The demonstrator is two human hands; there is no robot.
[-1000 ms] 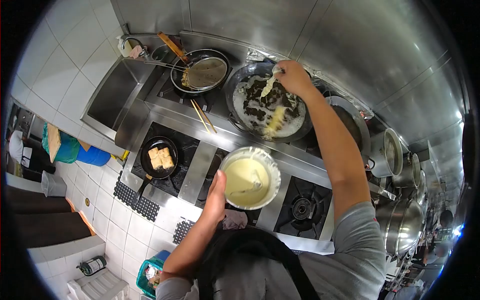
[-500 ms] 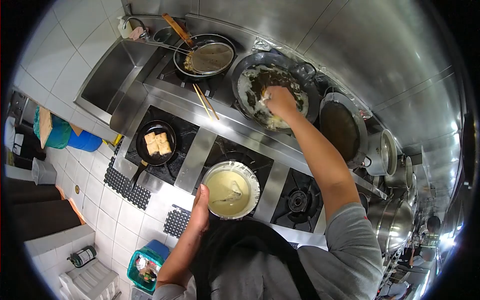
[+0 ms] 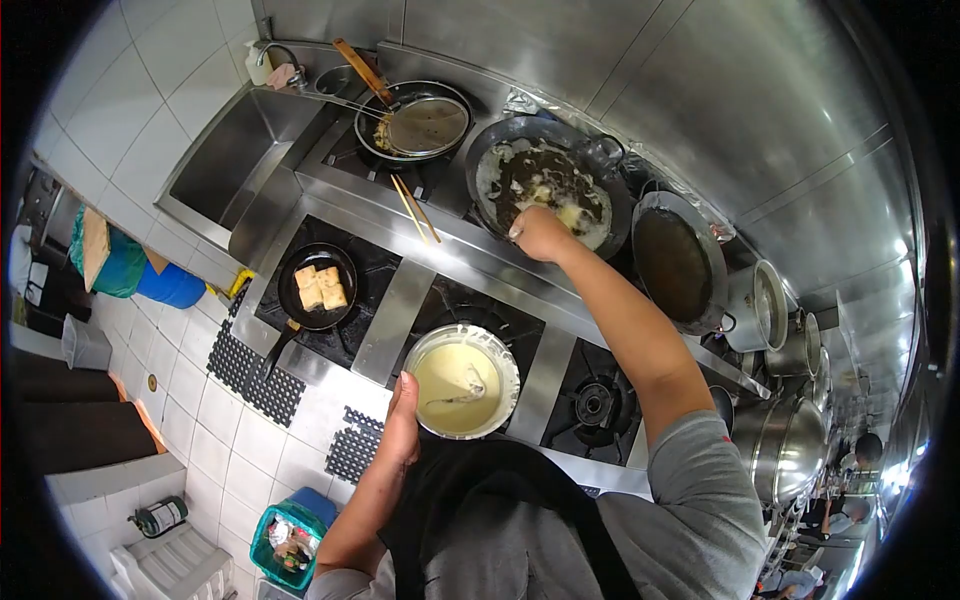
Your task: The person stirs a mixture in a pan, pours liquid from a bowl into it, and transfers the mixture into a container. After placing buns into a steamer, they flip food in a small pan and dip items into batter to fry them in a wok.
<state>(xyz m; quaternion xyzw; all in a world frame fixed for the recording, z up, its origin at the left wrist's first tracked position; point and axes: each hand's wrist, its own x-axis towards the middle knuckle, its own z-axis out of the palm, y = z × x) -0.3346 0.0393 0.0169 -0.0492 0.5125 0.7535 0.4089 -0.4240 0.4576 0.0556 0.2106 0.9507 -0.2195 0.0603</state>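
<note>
My left hand (image 3: 402, 420) grips the side of a white container (image 3: 511, 397) of pale batter (image 3: 445, 372). A batter-coated piece (image 3: 472, 385) rests partly sunk in the batter. My right hand (image 3: 543, 235) is over the near rim of a dark wok (image 3: 487, 205). Its fingers are curled and the tips look whitish with batter; whether anything is in them is hidden. The hot oil (image 3: 545, 165) foams at its edges, and pale pieces (image 3: 570, 215) float just beyond the hand.
A black frying pan (image 3: 290, 290) with browned blocks (image 3: 321, 288) sits at left. Wooden chopsticks (image 3: 412, 210) lie on the steel ledge. Behind is a pan (image 3: 420, 155) with a strainer (image 3: 428, 127). At right stand a second wok (image 3: 668, 255), pots (image 3: 762, 305) and a bare burner (image 3: 595, 403).
My right hand has drawn back from the middle of the wok toward its near rim. Pale pieces show in the oil where it was. My left hand stays on the container.
</note>
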